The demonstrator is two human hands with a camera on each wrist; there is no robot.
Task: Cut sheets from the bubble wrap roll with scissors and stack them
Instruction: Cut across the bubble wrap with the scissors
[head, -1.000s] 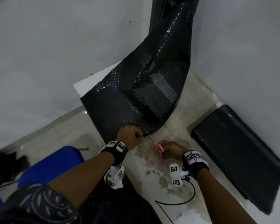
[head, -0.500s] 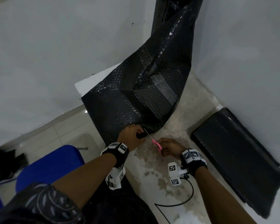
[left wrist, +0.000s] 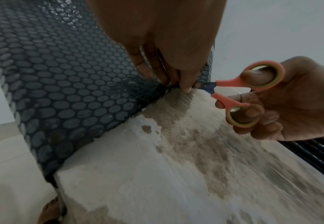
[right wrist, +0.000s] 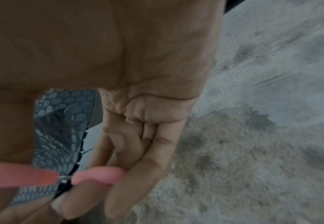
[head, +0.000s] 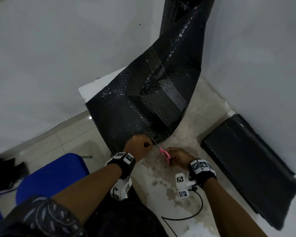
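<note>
A black bubble wrap roll [head: 186, 17] is seen standing upright in the wall corner, at the far end of a stained white tabletop [head: 162, 182]. From the roll, a loose bubble wrap sheet [head: 135, 106] is drawn down toward the person and draped over the tabletop's left edge. A stack of black sheets [head: 246, 165] is laid flat against the wall, to the right of the roll and well apart from the drawn sheet. A blue chair seat [head: 50, 175] is noted below the tabletop's left edge, on the near side from the roll. The sheet's near edge, farthest from the roll, is pinched between thumb and fingertips of the left hand [head: 138, 147]. Pink-handled scissors [left wrist: 247, 92] are gripped by the right hand [left wrist: 295, 100], thumb and fingers passed through the loops, blades partly parted and pointed at the pinched edge just beside the left hand.
</note>
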